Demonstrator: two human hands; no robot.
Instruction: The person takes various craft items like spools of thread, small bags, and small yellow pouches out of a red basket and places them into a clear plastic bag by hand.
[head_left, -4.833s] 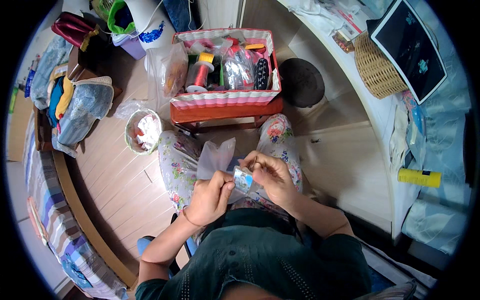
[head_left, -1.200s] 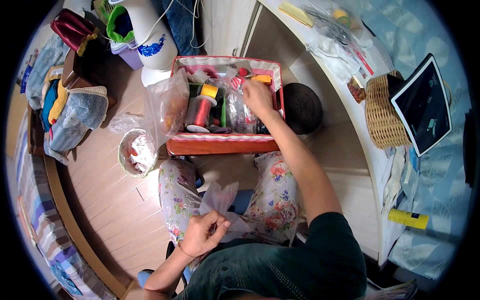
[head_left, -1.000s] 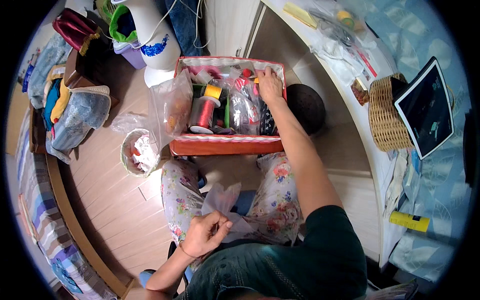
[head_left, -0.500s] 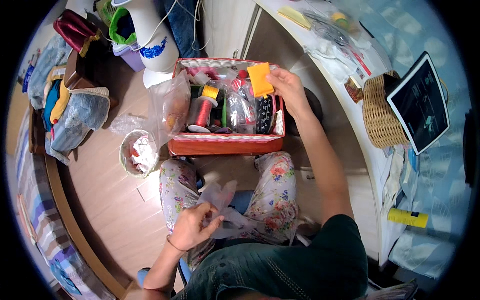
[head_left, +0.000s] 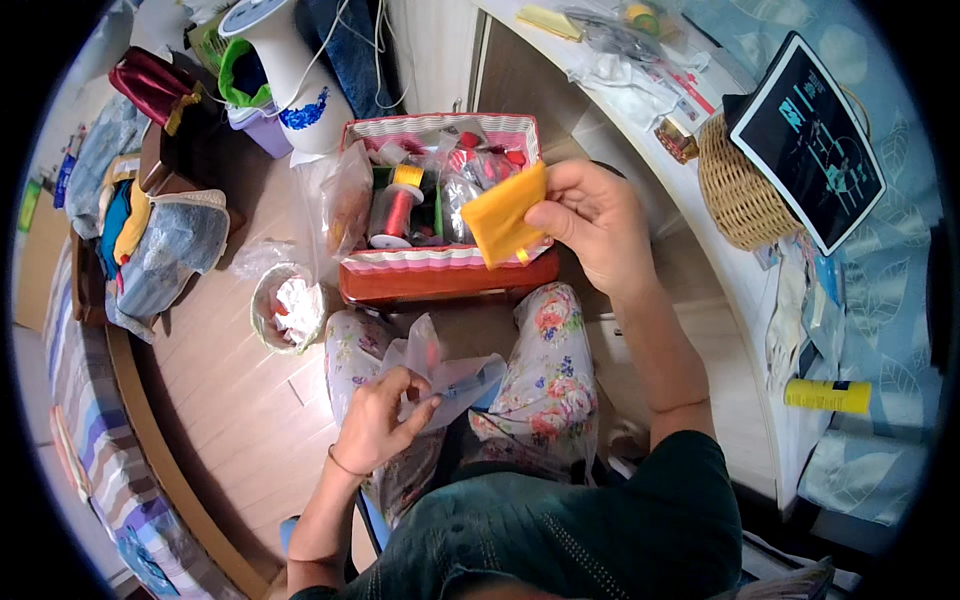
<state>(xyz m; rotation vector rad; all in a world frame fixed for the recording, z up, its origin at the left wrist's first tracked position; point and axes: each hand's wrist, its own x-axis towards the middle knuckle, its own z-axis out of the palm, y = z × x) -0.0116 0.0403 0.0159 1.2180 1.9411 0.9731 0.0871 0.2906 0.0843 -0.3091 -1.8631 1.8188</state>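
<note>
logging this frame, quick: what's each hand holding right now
Left hand: closed on a clear plastic bag.
Right hand: pinching a yellow-orange fabric piece.

Dark tablet screen (head_left: 808, 135) atop wicker basket (head_left: 735, 195), right; clear plastic bag (head_left: 445, 375) on lap.

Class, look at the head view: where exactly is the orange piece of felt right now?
The orange piece of felt is pinched in the right hand, held over the front edge of the striped storage box, right of the red thread spool.
</note>
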